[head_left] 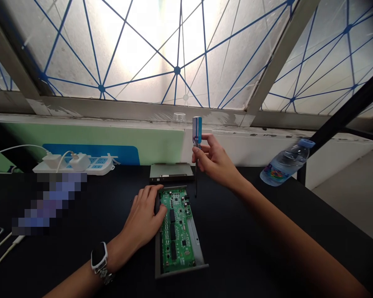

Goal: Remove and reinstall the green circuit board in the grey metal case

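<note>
A long, shallow metal case (193,240) lies open on the black table, with a green circuit board (178,231) inside it. My left hand (146,213) grips the case at its far left edge; the thumb rests over the board and the fingers curl at the corner. Upright in my right hand (214,156) is a screwdriver (197,129) with a clear and blue handle. The fingers pinch it low on the handle, and its shaft points down beside the case's far right corner, its tip apart from the board. Behind the case lies a flat metal cover (171,171).
A white power strip (102,164) with plugged-in chargers stands at the back left, near cables and a blurred-out patch. A water bottle (284,163) leans against a black bar at the right. A clear cup (179,117) stands on the window ledge.
</note>
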`<state>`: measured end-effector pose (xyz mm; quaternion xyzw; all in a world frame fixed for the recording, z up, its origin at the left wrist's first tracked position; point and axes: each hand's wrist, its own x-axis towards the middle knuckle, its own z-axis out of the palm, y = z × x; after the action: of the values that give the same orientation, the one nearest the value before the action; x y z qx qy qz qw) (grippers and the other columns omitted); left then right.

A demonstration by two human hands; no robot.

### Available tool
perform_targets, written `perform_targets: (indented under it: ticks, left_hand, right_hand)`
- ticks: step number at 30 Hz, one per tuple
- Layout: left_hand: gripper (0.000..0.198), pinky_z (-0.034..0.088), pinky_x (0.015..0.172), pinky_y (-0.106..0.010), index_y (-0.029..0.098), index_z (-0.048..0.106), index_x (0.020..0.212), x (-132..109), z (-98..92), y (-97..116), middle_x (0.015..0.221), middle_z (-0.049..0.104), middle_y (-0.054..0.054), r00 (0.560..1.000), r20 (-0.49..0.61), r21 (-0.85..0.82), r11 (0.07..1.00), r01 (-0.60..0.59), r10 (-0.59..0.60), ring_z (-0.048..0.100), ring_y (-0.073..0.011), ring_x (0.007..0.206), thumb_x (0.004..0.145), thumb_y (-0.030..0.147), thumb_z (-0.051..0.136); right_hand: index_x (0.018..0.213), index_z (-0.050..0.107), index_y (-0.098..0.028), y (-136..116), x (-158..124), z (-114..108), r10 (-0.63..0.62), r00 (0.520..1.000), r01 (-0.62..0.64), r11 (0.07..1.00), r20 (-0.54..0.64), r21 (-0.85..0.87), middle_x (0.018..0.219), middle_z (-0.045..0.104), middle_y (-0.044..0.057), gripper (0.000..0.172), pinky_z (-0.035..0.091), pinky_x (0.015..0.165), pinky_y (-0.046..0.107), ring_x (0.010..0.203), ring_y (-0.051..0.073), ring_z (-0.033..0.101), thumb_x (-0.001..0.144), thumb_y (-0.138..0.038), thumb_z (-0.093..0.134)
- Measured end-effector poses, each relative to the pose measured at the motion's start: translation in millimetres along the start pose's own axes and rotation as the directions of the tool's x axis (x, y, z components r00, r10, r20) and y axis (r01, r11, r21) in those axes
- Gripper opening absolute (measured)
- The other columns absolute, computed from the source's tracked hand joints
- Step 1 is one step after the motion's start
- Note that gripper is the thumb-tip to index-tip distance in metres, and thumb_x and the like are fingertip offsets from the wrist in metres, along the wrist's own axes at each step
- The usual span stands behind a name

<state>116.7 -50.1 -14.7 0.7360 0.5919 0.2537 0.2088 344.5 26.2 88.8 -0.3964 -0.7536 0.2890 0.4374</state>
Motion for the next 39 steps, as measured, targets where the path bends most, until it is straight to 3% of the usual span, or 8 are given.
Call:
perform_targets:
  ticks: [6,22,27,34,36,39]
  left_hand:
    - [0.042,0.040,0.104,-0.054,0.025,0.048,0.140,0,-0.6,-1,0.137,0.056,-0.011,1.000,-0.008,-0.003,1.000,-0.024,0.024,0.051,-0.0337,0.125,0.099,0.030,0.045]
    - [0.037,0.043,0.103,-0.052,0.024,0.054,0.135,-1,0.6,-4,0.138,0.056,-0.011,0.995,-0.052,-0.022,0.996,-0.086,0.085,0.051,-0.0334,0.127,0.101,0.036,0.047]
    - [0.032,0.043,0.106,-0.050,0.025,0.058,0.131,5,-3.7,1,0.139,0.058,-0.010,0.975,-0.141,-0.058,0.981,-0.183,0.173,0.051,-0.0318,0.131,0.101,0.032,0.052]
    - [0.035,0.048,0.109,-0.044,0.021,0.063,0.132,51,-0.7,26,0.132,0.071,-0.009,0.943,-0.084,-0.383,0.863,-0.329,0.322,0.065,-0.0274,0.124,0.097,0.020,0.059]
    - [0.025,0.054,0.101,-0.040,0.020,0.069,0.121,63,4.3,31,0.120,0.076,-0.007,0.937,-0.055,-0.506,0.799,-0.324,0.345,0.071,-0.0264,0.112,0.098,0.021,0.060]
    - [0.019,0.058,0.089,-0.036,0.019,0.073,0.108,72,11.3,30,0.106,0.080,-0.006,0.935,-0.048,-0.553,0.770,-0.318,0.351,0.076,-0.0256,0.100,0.101,0.027,0.058]
  right_hand:
    - [0.121,0.036,-0.029,-2,-2,10,-0.033,0.996,0.045,0.986,-0.077,0.160,0.087,0.061,-0.002,0.032,0.051,0.049,0.027,0.053,0.011,0.057,0.103,-0.049,0.054]
    - [0.121,0.036,-0.027,1,-10,26,-0.113,0.993,0.112,0.994,0.032,0.019,0.089,0.063,-0.001,0.021,0.052,0.054,0.027,0.056,0.011,0.057,0.106,-0.036,0.047]
    - [0.119,0.036,-0.027,2,-9,23,-0.108,0.994,0.108,0.994,0.010,0.034,0.090,0.062,-0.001,0.021,0.053,0.052,0.026,0.055,0.010,0.058,0.105,-0.039,0.048]
    - [0.119,0.038,-0.025,0,-8,21,-0.132,0.990,0.131,0.991,0.041,0.034,0.089,0.063,0.000,0.020,0.055,0.053,0.026,0.056,0.011,0.061,0.104,-0.032,0.049]
    - [0.119,0.038,-0.025,-2,-8,19,-0.129,0.989,0.126,0.991,0.078,0.036,0.090,0.064,0.000,0.018,0.056,0.055,0.026,0.059,0.011,0.063,0.104,-0.031,0.048]
    - [0.118,0.039,-0.025,-4,-8,17,-0.116,0.986,0.109,0.992,0.120,0.067,0.091,0.064,0.000,0.017,0.057,0.055,0.025,0.064,0.013,0.065,0.104,-0.031,0.049]
